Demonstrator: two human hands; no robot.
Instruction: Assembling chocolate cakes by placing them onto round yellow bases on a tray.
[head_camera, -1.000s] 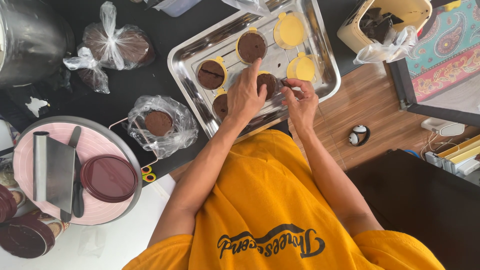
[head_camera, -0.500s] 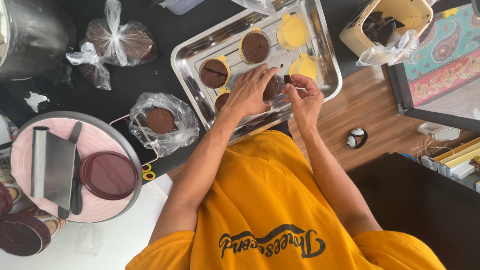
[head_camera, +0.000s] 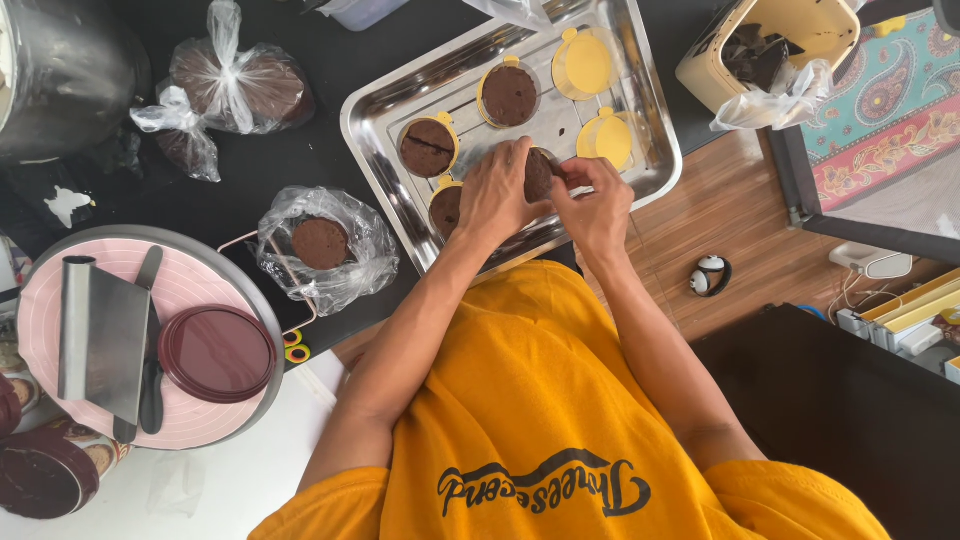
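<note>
- Head view: the left hand (head_camera: 497, 190) and the right hand (head_camera: 596, 200) both pinch one round brown cake (head_camera: 538, 172) inside the steel tray (head_camera: 655, 120), near its front rim.
- To do this well, each grip should press lightly at the cake's edge, because it will probably crumble.
- Two more cakes in yellow cups (head_camera: 428, 146) and two yellow lids (head_camera: 586, 62) lie beyond it in the tray, close enough to be knocked.
- Left of the tray there is a bagged cake (head_camera: 320, 243).

Looked straight down from the head, fairly near, over the metal tray (head_camera: 380, 150) and round board (head_camera: 40, 300).
</note>
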